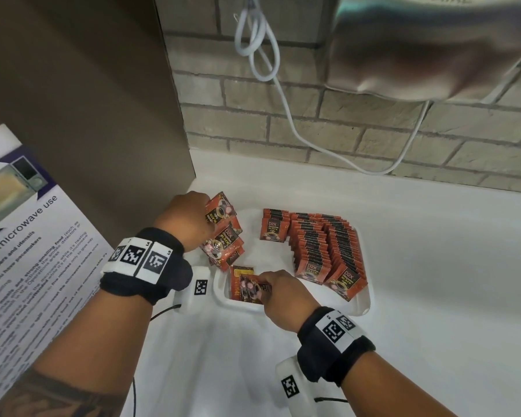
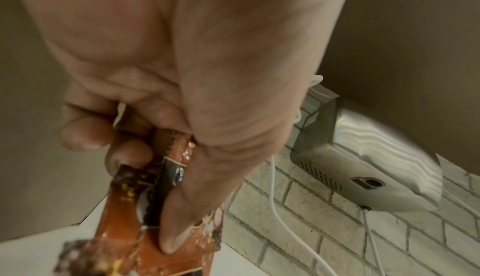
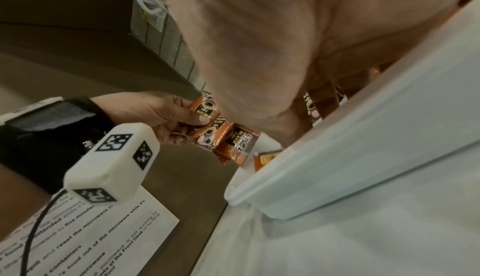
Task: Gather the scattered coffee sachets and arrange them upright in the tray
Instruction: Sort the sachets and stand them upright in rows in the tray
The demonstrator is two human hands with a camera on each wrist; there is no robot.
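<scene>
Left hand (image 1: 187, 215): grips a fanned bunch of sachets (image 1: 223, 233) over the tray (image 1: 366, 299).
Right hand (image 1: 283, 293): pinches loose sachets (image 1: 247, 288) at the tray's near corner.
Advice: square edges, stand them against the upright rows (image 1: 319, 245).

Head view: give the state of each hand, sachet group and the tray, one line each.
left hand: grips a fanned bunch of sachets above the tray's left end.
right hand: pinches a few sachets at the tray's near edge.
sachet rows: standing, leaning, in the tray.
tray: partly filled.
</scene>
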